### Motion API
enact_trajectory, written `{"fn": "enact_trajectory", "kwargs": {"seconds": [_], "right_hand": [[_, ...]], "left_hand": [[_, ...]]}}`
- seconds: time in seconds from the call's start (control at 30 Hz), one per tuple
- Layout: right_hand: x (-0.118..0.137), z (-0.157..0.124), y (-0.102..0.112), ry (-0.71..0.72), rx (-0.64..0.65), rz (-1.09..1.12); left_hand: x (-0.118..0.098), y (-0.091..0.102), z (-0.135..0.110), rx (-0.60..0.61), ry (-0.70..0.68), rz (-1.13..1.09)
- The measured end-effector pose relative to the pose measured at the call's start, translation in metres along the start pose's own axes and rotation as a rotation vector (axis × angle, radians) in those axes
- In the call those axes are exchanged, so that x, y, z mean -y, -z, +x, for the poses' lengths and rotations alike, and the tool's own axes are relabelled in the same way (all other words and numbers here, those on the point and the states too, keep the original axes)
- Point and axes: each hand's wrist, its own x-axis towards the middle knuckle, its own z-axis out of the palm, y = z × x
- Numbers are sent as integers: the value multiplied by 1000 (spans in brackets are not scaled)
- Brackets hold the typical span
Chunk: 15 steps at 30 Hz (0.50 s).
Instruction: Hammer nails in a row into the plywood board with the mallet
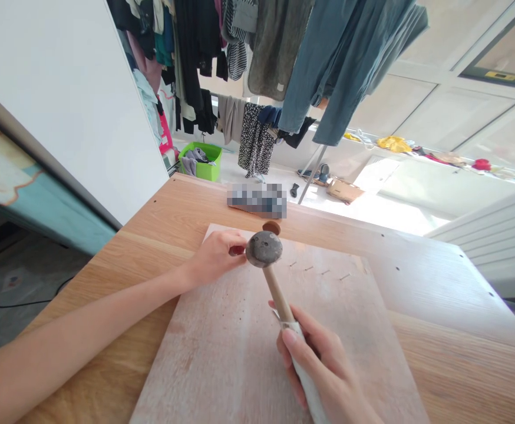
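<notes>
My right hand (323, 368) is closed round the taped wooden handle of a mallet (264, 249), whose grey round head hangs over the far part of a pale wooden board (222, 347). My left hand (217, 254) rests on the board just left of the mallet head, fingers pinched on something small and reddish that I cannot make out. A row of several small nails (323, 271) lies flat on the board to the right of the head. A small brown round object (271, 227) sits just behind the mallet head.
The board lies on a light wooden table (452, 330). Beyond the table hang many clothes (284, 53) on a rack, with a green basket (202, 159) of laundry on the floor. A white wall panel (63, 100) stands at the left.
</notes>
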Motion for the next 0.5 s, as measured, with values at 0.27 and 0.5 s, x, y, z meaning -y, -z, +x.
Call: {"fn": "enact_trajectory", "kwargs": {"seconds": [0.27, 0.5], "right_hand": [[-1, 1, -2, -5, -37, 49], [3, 0, -2, 58, -214, 174]], "left_hand": [[2, -1, 0, -15, -28, 28], [-14, -1, -8, -161, -216, 272]]}}
